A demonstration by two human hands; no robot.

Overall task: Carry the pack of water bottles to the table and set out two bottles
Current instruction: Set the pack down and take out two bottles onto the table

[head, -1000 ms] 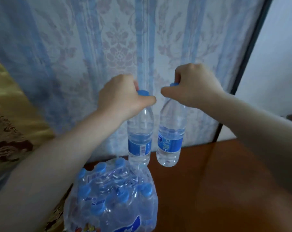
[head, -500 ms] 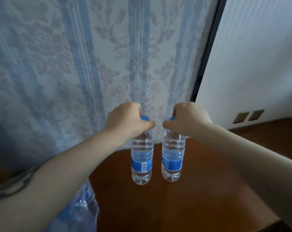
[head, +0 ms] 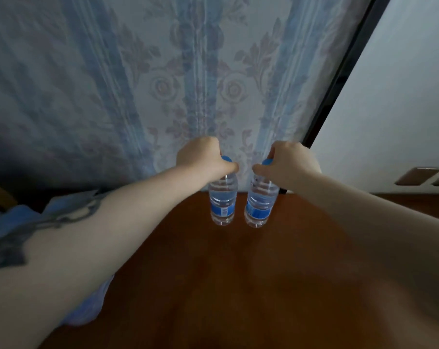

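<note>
Two clear water bottles with blue caps and blue labels stand upright side by side near the far edge of the brown wooden table (head: pixel 238 285). My left hand (head: pixel 203 159) is closed over the cap of the left bottle (head: pixel 223 202). My right hand (head: pixel 289 162) is closed over the cap of the right bottle (head: pixel 260 205). The bottles' bases appear to touch the tabletop. The plastic-wrapped pack of bottles (head: pixel 87 308) is mostly hidden under my left forearm at the table's left edge.
A blue and white floral curtain (head: pixel 163 84) hangs right behind the table. A dark frame (head: pixel 339 84) and a white wall (head: pixel 389 109) with two brown sockets (head: pixel 417 176) lie to the right.
Both hands carried the bottles from above the pack to the right and farther back, then down onto the table. The view shifted right, so the pack slid out of sight.
</note>
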